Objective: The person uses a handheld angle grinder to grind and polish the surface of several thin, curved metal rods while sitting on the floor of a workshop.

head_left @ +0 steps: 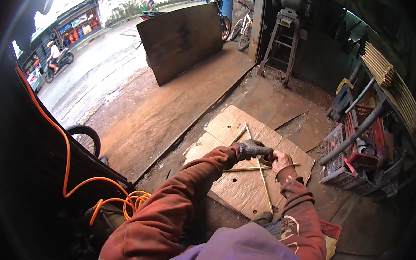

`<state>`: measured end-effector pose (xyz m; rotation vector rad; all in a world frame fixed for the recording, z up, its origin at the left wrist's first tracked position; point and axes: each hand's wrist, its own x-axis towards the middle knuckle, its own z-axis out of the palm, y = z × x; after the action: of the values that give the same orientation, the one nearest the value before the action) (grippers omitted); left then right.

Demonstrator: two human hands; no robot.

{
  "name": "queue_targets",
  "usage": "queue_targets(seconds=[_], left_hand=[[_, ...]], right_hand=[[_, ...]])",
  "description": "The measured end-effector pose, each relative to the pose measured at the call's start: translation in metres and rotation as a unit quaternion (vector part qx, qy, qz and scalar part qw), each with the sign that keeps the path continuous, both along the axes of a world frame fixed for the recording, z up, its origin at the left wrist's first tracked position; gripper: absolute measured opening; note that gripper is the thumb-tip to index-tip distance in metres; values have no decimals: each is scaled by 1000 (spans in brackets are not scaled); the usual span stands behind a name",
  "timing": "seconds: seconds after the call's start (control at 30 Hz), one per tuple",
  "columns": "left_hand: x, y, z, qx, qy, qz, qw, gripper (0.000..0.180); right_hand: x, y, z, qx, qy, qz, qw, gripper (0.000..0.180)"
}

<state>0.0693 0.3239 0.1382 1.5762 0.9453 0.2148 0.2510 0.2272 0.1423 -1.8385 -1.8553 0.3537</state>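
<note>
The left hand [253, 149], in a dark glove, and the bare right hand [280, 160] meet over a cardboard sheet [242, 188] on the floor; both are closed on a small roll [266, 159], perhaps tape, held between them just above the sheet; thin sticks [262, 173] lie crossed on the cardboard, one running under the hands toward the person, another lying across it; both sleeves are rust-red; to the right stand red and white crates [352, 156] with pipes leaning on them; an orange hose [67, 160] coils at the left beside a wheel [85, 137]; a large dark board [182, 39] leans upright near the doorway.
</note>
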Motion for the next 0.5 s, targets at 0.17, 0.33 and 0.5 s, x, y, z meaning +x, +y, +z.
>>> queue_targets(seconds=[0.17,0.33,0.5], left_hand=[[5,-21,6,-81,-49,-62,994,59],[17,-32,10,58,17,-21,998,49],[20,-49,24,63,49,34,996,43]], right_hand=[[25,16,-36,80,89,44,992,17],[16,8,-31,126,-10,-31,991,6],[3,1,-18,-132,39,-84,987,23]])
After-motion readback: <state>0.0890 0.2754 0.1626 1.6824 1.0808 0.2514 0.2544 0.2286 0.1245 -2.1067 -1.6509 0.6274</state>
